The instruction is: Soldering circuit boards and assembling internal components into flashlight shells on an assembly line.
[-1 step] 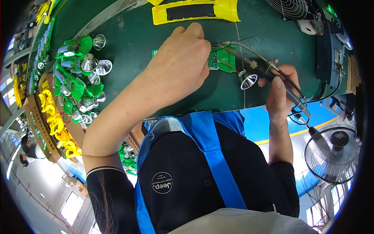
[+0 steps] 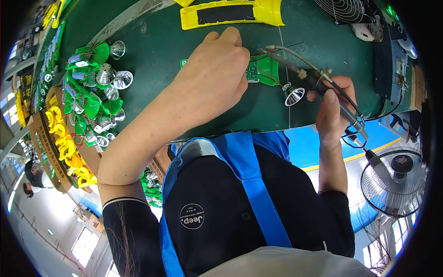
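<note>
My right hand (image 2: 332, 108) grips a soldering iron (image 2: 315, 85) with a thin feed tube clamped along it. The iron's tip points left, close above the right end of a green lamp assembly (image 2: 270, 77). This assembly has a small circuit board and red wires running to a silver reflector cup (image 2: 294, 95), which lies on the table between the board and my right hand. My left hand (image 2: 214, 69) is closed over the assembly's middle, with knuckles up. Its fingertips are hidden, so what they pinch cannot be made out.
Green lamp assemblies with reflectors (image 2: 106, 74) are piled at left, by a carton of yellow parts (image 2: 69, 152). Yellow housing (image 2: 233, 14) lies at the table's far side. A dark fan (image 2: 346, 9) and a box-shaped unit (image 2: 390, 69) stand right; a floor fan (image 2: 392, 182) is below.
The soldering iron's tip and feed tube have shifted slightly up and left, away from the board. My left hand and the lamp assembly have stayed put.
</note>
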{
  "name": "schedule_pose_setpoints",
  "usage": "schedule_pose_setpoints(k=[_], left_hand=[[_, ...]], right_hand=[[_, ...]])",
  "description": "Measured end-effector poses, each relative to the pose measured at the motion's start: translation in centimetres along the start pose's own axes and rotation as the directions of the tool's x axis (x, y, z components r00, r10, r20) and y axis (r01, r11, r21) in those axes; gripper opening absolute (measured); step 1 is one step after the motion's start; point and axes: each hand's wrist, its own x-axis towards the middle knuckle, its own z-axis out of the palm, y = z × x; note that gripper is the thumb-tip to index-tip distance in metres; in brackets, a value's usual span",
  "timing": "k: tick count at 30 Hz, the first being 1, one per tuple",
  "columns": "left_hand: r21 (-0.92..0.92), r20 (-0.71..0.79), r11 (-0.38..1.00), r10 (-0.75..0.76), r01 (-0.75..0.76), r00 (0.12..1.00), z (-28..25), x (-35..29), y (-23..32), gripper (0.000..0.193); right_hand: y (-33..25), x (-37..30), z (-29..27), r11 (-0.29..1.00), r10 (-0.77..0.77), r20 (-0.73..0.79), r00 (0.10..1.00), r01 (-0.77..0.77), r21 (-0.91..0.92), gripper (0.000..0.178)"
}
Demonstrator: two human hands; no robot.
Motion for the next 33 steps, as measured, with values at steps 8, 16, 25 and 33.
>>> schedule_pose_setpoints(k=[8, 16, 25, 33], left_hand=[[-0.002, -0.028, 1.0, 0.013, -0.014, 1.0, 0.1, -0.4, -0.2, 0.004], [-0.293, -0.134, 0.956, -0.024, -0.017, 0.991, -0.6, 0.3, -3.0, 0.018], [-0.609, -0.269, 0.781, -0.039, -0.139, 0.962, 0.7, 0.6, -3.1, 0.01], [-0.819, -0.187, 0.572, -0.335, 0.042, 0.924, 0.7, -1.6, -6.8, 0.01]], right_hand=[[-1.1, 3.5, 1.3, 0.982, -0.162, 0.038, 0.986, 0.165, -0.095, 0.033], [-1.6, 5.7, 2.7, 0.919, -0.353, 0.047, 0.935, 0.355, -0.171, 0.034], [2.0, 11.1, 7.1, 0.822, -0.447, 0.302, 0.842, 0.52, -0.231, 0.03], [2.6, 7.5, 3.4, 0.804, -0.447, 0.394, 0.803, 0.554, -0.215, 0.026]])
